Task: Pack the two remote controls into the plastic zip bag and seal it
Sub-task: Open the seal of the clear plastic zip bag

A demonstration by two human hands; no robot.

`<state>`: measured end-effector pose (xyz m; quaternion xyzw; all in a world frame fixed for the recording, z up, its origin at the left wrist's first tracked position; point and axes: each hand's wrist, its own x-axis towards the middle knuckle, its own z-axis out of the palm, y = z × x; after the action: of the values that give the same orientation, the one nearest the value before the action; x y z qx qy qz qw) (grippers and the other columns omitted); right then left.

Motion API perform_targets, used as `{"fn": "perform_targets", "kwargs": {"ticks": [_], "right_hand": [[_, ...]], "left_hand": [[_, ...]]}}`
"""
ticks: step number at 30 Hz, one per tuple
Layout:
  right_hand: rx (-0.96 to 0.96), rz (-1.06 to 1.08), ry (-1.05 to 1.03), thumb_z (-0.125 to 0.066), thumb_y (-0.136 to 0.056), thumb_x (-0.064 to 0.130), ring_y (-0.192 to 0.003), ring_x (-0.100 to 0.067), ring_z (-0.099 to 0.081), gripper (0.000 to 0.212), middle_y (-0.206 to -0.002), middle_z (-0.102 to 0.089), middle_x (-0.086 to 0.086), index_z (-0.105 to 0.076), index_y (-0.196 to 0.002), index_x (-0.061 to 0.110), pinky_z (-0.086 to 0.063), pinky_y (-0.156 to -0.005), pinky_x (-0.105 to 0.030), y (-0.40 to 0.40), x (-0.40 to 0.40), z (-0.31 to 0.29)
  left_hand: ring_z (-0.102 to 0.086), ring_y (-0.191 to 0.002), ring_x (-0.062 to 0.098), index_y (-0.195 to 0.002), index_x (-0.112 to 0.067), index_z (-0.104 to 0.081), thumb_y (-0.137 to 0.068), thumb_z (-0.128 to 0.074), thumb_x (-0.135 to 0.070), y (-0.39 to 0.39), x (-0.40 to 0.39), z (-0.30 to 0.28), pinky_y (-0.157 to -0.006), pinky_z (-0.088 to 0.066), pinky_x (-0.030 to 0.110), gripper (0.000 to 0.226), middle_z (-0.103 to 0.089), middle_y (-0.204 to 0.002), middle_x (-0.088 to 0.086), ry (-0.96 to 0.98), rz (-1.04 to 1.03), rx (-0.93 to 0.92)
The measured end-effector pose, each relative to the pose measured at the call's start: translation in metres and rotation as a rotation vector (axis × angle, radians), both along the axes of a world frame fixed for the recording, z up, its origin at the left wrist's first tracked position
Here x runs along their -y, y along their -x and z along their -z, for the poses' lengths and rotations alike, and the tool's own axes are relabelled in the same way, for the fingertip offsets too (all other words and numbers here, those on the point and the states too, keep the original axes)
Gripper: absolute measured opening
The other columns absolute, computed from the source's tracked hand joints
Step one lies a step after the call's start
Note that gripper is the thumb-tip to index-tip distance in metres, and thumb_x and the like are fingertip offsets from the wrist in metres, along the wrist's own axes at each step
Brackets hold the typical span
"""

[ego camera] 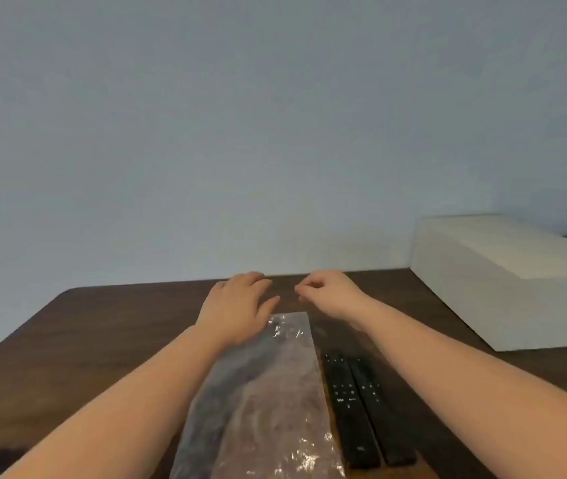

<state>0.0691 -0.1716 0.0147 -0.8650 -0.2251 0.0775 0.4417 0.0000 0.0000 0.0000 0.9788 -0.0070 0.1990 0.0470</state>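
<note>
A clear plastic zip bag (268, 392) lies flat on the dark wooden table (102, 333), its long side running away from me. Two black remote controls (347, 406) (378, 409) lie side by side just right of the bag, outside it. My left hand (237, 305) hovers palm down over the bag's far left corner, fingers slightly spread, holding nothing. My right hand (327, 292) is beyond the remotes near the table's far edge, its fingers curled in with nothing visible in them. My left forearm hides part of the bag's left side.
A white rectangular box (503, 281) stands at the back right of the table against the pale wall (275, 133). Bare wood shows to the left of the bag.
</note>
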Motion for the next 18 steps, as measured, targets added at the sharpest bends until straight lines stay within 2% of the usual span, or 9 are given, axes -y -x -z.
{"fn": "perform_targets", "kwargs": {"ticks": [4, 8, 11, 14, 18], "right_hand": [[0.043, -0.023, 0.045, -0.056, -0.093, 0.027, -0.093, -0.018, -0.059, 0.025, -0.101, -0.068, -0.004, -0.072, -0.096, 0.008, -0.044, -0.077, -0.029, 0.042, 0.018, 0.031], [0.081, -0.026, 0.046, -0.057, -0.092, 0.027, -0.097, -0.025, -0.064, 0.028, -0.101, -0.072, -0.011, -0.072, -0.092, 0.004, -0.049, -0.083, -0.035, 0.080, 0.035, 0.053], [0.070, -0.021, 0.031, -0.057, -0.092, 0.026, -0.095, -0.021, -0.064, 0.025, -0.098, -0.072, -0.006, -0.073, -0.091, 0.007, -0.047, -0.080, -0.032, 0.104, 0.046, 0.061], [0.056, -0.008, 0.048, -0.057, -0.092, 0.025, -0.094, -0.021, -0.065, 0.024, -0.096, -0.073, -0.005, -0.073, -0.088, 0.007, -0.049, -0.084, -0.034, 0.120, 0.053, 0.067], [0.081, -0.018, 0.057, -0.057, -0.090, 0.022, -0.089, -0.023, -0.066, 0.025, -0.093, -0.073, -0.007, -0.073, -0.086, 0.003, -0.051, -0.081, -0.035, 0.133, 0.053, 0.064]], "left_hand": [[-0.049, -0.116, 0.021, -0.118, -0.023, -0.054, -0.091, -0.041, -0.044, 0.043, 0.007, 0.032, -0.092, -0.044, 0.040, 0.036, -0.054, -0.128, -0.002, -0.047, 0.007, -0.101], [-0.060, -0.100, 0.015, -0.102, -0.025, -0.064, -0.085, -0.051, -0.047, 0.090, 0.019, 0.048, -0.084, -0.050, 0.036, 0.031, -0.067, -0.111, -0.005, 0.068, 0.018, -0.152], [-0.061, -0.093, 0.010, -0.100, -0.025, -0.066, -0.077, -0.059, -0.056, 0.124, 0.030, 0.058, -0.085, -0.051, 0.034, 0.040, -0.069, -0.105, -0.007, 0.167, 0.083, -0.247], [-0.060, -0.094, 0.009, -0.096, -0.027, -0.068, -0.068, -0.064, -0.064, 0.147, 0.037, 0.068, -0.085, -0.051, 0.034, 0.047, -0.070, -0.101, -0.009, 0.126, 0.166, -0.342], [-0.061, -0.092, 0.012, -0.095, -0.026, -0.069, -0.075, -0.062, -0.056, 0.154, 0.038, 0.075, -0.082, -0.051, 0.036, 0.037, -0.071, -0.099, -0.006, 0.080, 0.206, -0.268]]}}
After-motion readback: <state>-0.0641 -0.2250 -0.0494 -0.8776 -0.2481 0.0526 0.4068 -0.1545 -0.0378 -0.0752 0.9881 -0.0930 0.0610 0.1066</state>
